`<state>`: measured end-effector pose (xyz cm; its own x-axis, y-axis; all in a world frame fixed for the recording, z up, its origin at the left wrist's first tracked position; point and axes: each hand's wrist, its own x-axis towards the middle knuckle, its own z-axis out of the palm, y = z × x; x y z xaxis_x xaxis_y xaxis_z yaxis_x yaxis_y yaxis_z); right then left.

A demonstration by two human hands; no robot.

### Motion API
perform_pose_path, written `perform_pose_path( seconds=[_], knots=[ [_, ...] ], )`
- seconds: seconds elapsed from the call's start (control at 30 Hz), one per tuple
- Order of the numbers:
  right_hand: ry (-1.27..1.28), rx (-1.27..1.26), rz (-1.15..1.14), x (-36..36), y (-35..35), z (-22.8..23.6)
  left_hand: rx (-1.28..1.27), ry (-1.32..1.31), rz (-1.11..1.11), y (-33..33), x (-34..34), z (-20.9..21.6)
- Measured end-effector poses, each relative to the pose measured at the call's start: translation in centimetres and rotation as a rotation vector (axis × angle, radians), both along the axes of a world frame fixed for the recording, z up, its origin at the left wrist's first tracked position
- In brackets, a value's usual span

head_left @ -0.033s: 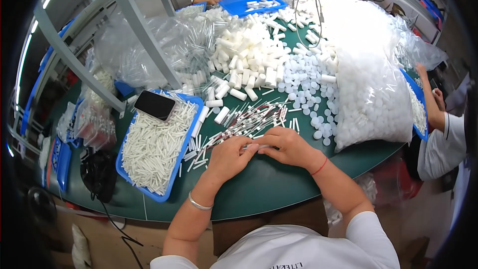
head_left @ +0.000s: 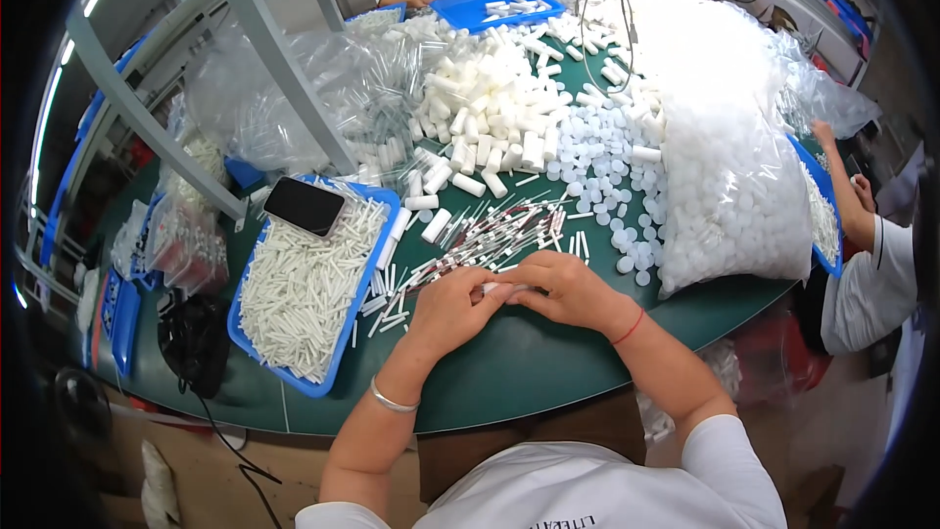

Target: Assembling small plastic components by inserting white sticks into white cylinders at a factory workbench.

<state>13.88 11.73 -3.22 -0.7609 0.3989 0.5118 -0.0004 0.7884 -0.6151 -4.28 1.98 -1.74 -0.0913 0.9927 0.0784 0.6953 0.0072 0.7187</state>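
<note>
My left hand [head_left: 452, 306] and my right hand [head_left: 570, 290] meet at the fingertips, just above the near part of the table. Pinched between them is a small white cylinder [head_left: 493, 287], mostly covered by the fingers. Right beyond my hands spreads a loose pile of thin rods [head_left: 499, 238], dark red and silvery with white sections. Short thin white tubes [head_left: 390, 304] lie scattered beside my left hand. Farther off is a heap of thick white cylinders [head_left: 485, 127], with translucent round caps [head_left: 627, 220] strewn to its right.
A blue tray [head_left: 387, 235] of thin white tubes stands at left, a phone [head_left: 305, 206] lying on it. A bulging clear bag [head_left: 739, 206] stands at right. Grey metal posts [head_left: 279, 59] rise at left. Co-workers sit across and at right, near a blue tray [head_left: 499, 8]. Wires [head_left: 630, 20] hang overhead.
Slightly more of the white cylinder shows between my fingertips. The raised hand of the co-worker at right has shifted a little to the left.
</note>
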Motion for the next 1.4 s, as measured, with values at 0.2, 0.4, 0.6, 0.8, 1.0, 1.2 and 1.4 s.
perform_pose_path(
  seconds=[0.2,0.4,0.6,0.8,1.0,1.2,1.4],
  knots=[
    [0.005,-0.02,0.001,-0.8,-0.9,-0.6,-0.007,-0.119,0.016,0.2,1.0,-1.0],
    [-0.007,-0.548,0.084,-0.4,-0.5,1.6,-0.205,-0.654,0.006,0.4,-0.2,-1.4],
    [0.147,-0.509,0.104,-0.5,0.0,0.6,-0.194,-0.717,0.037,0.3,1.2,-0.5],
    [0.176,-1.148,0.362,-1.5,-1.2,1.3,-0.224,-0.788,-0.044,-0.5,1.3,-0.3],
    [0.077,-1.207,0.512,-1.2,-1.1,0.7,-0.133,-0.759,-0.177,-0.7,1.7,-0.8],
    [0.043,-1.23,0.487,-1.1,-1.2,0.7,-0.24,-0.951,-0.156,-0.5,1.9,-1.1],
    [0.042,-1.427,0.524,-0.8,-0.5,-0.5,-0.337,-1.258,-0.134,-0.2,1.8,-1.4]
  ],
)
